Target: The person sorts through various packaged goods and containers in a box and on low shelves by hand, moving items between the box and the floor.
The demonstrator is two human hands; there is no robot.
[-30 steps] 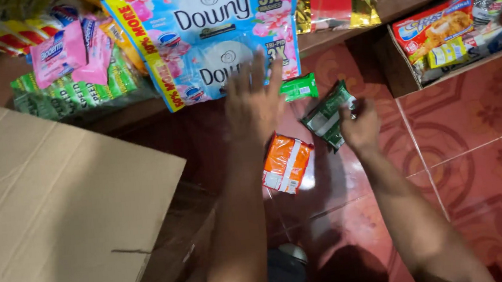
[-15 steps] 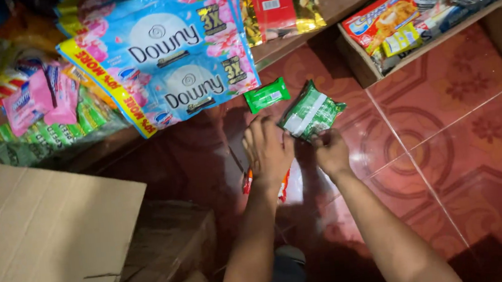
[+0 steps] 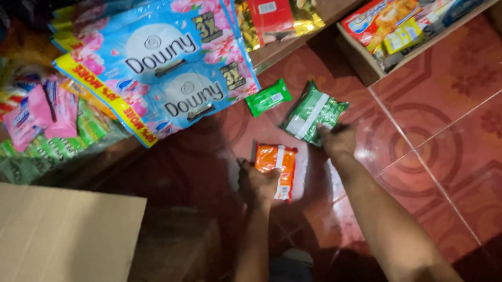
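My left hand [image 3: 256,184] grips the lower left side of an orange sachet pack [image 3: 278,167] lying on the red tiled floor. My right hand [image 3: 339,140] holds the near corner of a green sachet pack [image 3: 311,113] just above and to the right of the orange one. A smaller bright green packet [image 3: 268,97] lies loose on the floor beyond both, touched by neither hand.
Large blue and pink sachet strips [image 3: 166,70] hang over a wooden shelf at the top left. Pink packets [image 3: 37,114] and green packets [image 3: 52,149] lie beside them. A wooden crate [image 3: 371,64] of snack packs stands top right. A cardboard box flap [image 3: 42,250] fills the lower left.
My left hand came down off the floor-level packs and took hold of the orange pack, which now shows fully. The view shifted so the shelf items sit higher and further left.
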